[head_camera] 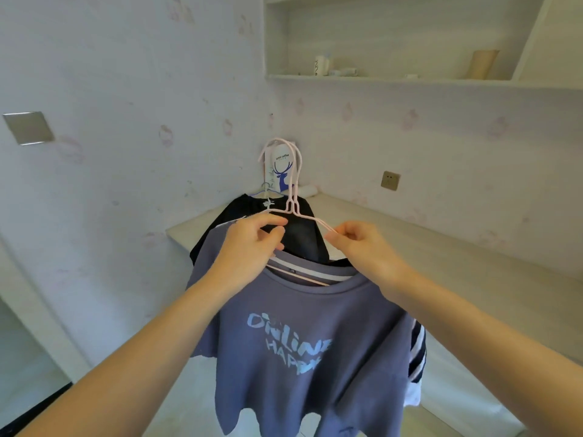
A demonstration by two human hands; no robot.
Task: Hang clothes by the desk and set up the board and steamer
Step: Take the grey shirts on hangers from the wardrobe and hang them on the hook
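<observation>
**Blue-grey T-shirt held up on pink hangers, ahead of hanging by the desk**

Blue-grey cotton filled the near field: a T-shirt (pixel 303 348) printed with pale lettering hung from pink wire hangers (pixel 291 197), with a dark garment with white stripes (pixel 417 348) showing behind its right edge. Both forearms reached forward from the bottom corners. The left hand (pixel 252 244) was closed in a pinch, thumb and fingers drawn together on the hanger's left shoulder wire near the neck. The right hand (pixel 366 247) pinched the right shoulder wire between thumb and forefinger, its other fingers curled loosely; neither hand was spread open. At least two pink hooks rose together above the hands, not yet caught on any support that could be seen.

Beyond the hands a black garment (pixel 296 234) lay or hung at the corner of the pale desk (pixel 441 257); a light blue hanger hook (pixel 268 192) showed just behind it. A white bag printed with a blue deer (pixel 282 171) stood in the corner against the wall, with a wall socket (pixel 390 180) to its right and a shelf (pixel 410 78) carrying small items above.

By judgement, the hanging step was in hand and the board and steamer, neither in view, remained to be set up. The next move seemingly called for separating or steadying the bunched hooks, then finding a ledge or rail near the desk; where that might be could not be told.
</observation>
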